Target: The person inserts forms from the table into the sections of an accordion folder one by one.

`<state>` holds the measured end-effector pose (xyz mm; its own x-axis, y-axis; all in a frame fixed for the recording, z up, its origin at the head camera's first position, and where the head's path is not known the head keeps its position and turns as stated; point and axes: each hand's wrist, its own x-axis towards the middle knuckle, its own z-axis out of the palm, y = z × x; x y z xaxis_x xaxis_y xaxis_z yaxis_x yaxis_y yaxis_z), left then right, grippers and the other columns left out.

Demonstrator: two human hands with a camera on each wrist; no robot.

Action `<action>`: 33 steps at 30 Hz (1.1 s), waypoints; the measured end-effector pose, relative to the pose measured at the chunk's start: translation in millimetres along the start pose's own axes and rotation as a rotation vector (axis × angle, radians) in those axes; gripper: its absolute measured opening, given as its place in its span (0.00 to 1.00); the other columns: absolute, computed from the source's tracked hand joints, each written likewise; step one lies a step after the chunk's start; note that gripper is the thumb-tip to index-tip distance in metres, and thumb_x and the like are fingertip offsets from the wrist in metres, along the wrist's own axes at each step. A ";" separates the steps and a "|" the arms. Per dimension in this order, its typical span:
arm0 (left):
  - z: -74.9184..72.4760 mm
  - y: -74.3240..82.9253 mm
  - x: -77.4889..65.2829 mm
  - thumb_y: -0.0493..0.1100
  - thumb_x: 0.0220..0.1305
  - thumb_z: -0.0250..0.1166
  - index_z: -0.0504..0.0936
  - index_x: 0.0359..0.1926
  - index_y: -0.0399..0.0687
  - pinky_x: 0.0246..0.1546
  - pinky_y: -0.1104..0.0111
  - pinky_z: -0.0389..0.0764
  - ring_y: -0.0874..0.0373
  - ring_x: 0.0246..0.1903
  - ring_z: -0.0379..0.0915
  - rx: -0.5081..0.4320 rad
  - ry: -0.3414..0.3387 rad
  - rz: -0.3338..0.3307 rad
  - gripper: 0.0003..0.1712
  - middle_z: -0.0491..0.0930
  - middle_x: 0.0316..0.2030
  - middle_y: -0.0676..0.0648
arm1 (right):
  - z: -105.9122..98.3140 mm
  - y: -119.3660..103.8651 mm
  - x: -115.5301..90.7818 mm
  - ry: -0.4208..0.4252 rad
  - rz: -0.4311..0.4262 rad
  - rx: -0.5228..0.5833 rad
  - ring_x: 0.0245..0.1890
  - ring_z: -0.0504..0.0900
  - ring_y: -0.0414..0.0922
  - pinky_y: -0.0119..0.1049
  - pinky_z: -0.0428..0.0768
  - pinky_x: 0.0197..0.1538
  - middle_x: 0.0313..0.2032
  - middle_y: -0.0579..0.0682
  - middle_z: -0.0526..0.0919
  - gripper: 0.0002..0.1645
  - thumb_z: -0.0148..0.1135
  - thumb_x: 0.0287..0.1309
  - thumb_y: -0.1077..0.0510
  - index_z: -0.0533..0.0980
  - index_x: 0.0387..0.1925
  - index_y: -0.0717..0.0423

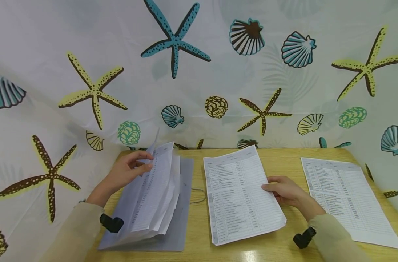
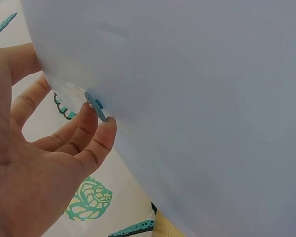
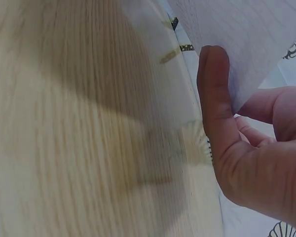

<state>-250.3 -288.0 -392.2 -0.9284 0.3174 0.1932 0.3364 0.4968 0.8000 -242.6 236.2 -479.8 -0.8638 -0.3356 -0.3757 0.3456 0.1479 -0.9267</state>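
Observation:
My left hand (image 1: pixel 123 173) holds up the edge of the cover of a grey plastic folder (image 1: pixel 187 182). In the left wrist view, two fingertips touch a small round blue button (image 2: pixel 95 106) on the cover (image 2: pixel 187 98). Several printed sheets (image 1: pixel 156 189) stand half raised inside the folder, their lower edges fanned. My right hand (image 1: pixel 285 191) pinches the right edge of a printed list (image 1: pixel 241 200) between thumb and fingers. That paper is tilted, its right side lifted off the table, as the right wrist view also shows.
Another printed list (image 1: pixel 342 200) lies on the wooden table (image 1: pixel 248 251) at the right, partly behind my right forearm. A thin string (image 1: pixel 200 194) lies beside the folder. A curtain (image 1: pixel 199 83) with starfish and shells encloses the back and sides.

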 end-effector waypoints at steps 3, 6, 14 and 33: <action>-0.9 -3.2 -1.0 0.39 0.74 0.66 0.80 0.59 0.38 0.43 0.68 0.83 0.61 0.44 0.80 -0.010 0.003 0.007 0.16 0.79 0.50 0.60 | 8.3 -3.4 3.3 -0.005 -0.003 -0.009 0.37 0.89 0.42 0.38 0.88 0.41 0.40 0.49 0.89 0.31 0.58 0.75 0.62 0.65 0.70 0.77; -1.9 -5.9 -1.5 0.39 0.74 0.66 0.80 0.58 0.38 0.43 0.70 0.82 0.61 0.42 0.81 -0.025 0.008 0.022 0.16 0.79 0.50 0.62 | 15.3 -6.1 7.0 -0.014 -0.001 -0.014 0.37 0.89 0.42 0.38 0.89 0.41 0.40 0.50 0.89 0.29 0.59 0.74 0.61 0.66 0.68 0.76; -5.0 -10.2 -2.8 0.39 0.74 0.65 0.81 0.58 0.39 0.42 0.71 0.81 0.62 0.41 0.79 -0.027 0.025 0.029 0.15 0.80 0.54 0.53 | 35.0 -14.3 18.2 -0.025 -0.020 -0.044 0.37 0.89 0.42 0.37 0.89 0.41 0.40 0.51 0.89 0.29 0.60 0.73 0.61 0.69 0.68 0.75; -4.4 -4.4 -2.3 0.40 0.75 0.64 0.80 0.58 0.41 0.45 0.70 0.82 0.62 0.45 0.80 -0.036 0.014 0.014 0.15 0.78 0.57 0.50 | 58.6 -32.1 33.4 -0.007 -0.040 -0.075 0.36 0.88 0.41 0.35 0.88 0.39 0.41 0.52 0.88 0.28 0.61 0.72 0.61 0.71 0.66 0.74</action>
<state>-250.3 -294.4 -393.6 -0.9260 0.3122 0.2123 0.3434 0.4630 0.8172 -261.1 165.7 -463.4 -0.8738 -0.3492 -0.3383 0.2818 0.2035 -0.9377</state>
